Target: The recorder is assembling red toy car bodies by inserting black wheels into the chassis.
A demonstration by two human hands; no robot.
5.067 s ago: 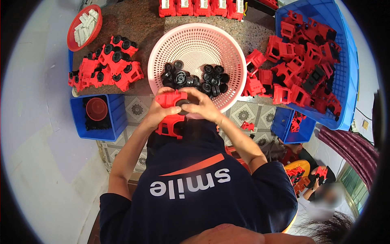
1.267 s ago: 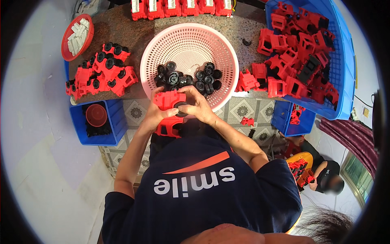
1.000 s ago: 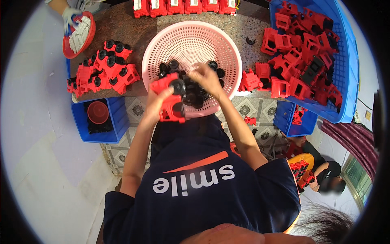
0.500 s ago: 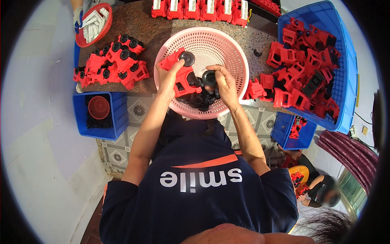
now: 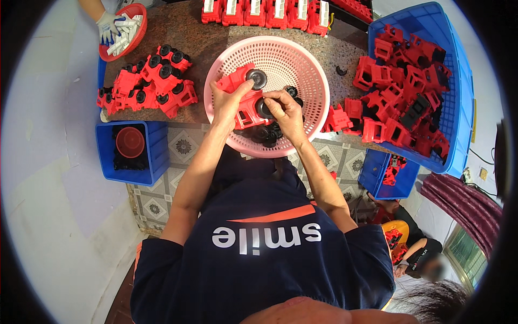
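Observation:
My left hand [image 5: 227, 102] grips a red plastic toy truck body [image 5: 251, 110] over the pink perforated basket [image 5: 320, 75]. The thumb lies against a black wheel [image 5: 257, 79] at the truck's far end. Fingers of my right hand [image 5: 288, 113] are closed on a second black wheel [image 5: 264, 108], which sits against the truck's side at the nearer end. Whether that wheel is seated cannot be made out. Several loose black wheels [image 5: 265, 135] lie in the basket beneath the truck, partly hidden by it and my hands.
Truck bodies with wheels [image 5: 156, 81] are piled on the left. A large blue crate [image 5: 458, 102] of red bodies stands on the right. Blue bins [image 5: 156, 156] sit below the table. A co-worker's gloved hand [image 5: 108, 27] reaches into a red basket [image 5: 139, 43] of white parts.
My right hand has brought the wheel leftward against the truck's side. The truck has turned slightly in my left hand. A co-worker's gloved hand has moved over the white parts.

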